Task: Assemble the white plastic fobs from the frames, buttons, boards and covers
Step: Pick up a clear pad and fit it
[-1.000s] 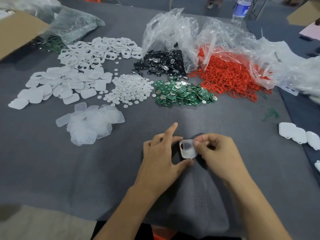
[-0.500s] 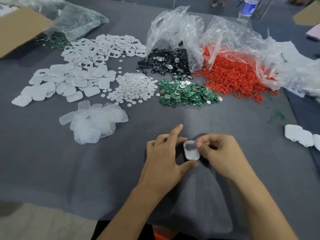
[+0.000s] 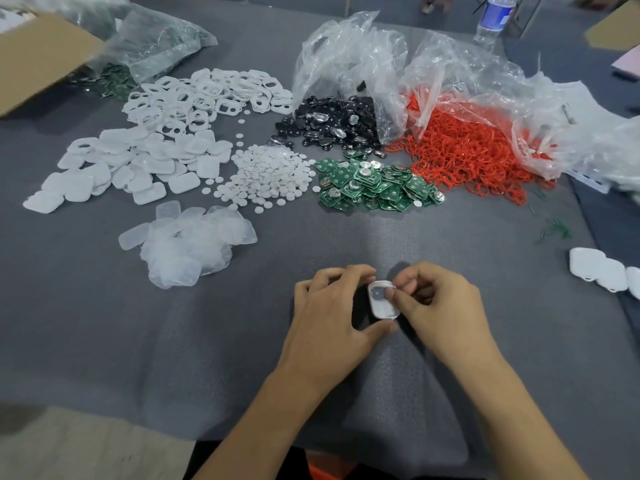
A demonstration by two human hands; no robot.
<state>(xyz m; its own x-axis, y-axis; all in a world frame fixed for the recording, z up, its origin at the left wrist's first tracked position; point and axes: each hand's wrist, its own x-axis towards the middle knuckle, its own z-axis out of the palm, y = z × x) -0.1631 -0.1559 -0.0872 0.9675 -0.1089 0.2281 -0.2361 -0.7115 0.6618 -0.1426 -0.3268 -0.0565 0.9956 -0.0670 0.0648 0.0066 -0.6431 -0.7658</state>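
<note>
Left hand (image 3: 330, 308) and right hand (image 3: 441, 306) pinch one white fob shell (image 3: 381, 303) between them, low over the grey mat (image 3: 173, 323).
The dark round part (image 3: 376, 292) in the shell could tilt or jam if the right fingertips press off-centre, and the small shell could slip free. The left thumb and curled fingers grip its near corner and far edge; the right fingers, curled tight, grip its right rim.
</note>
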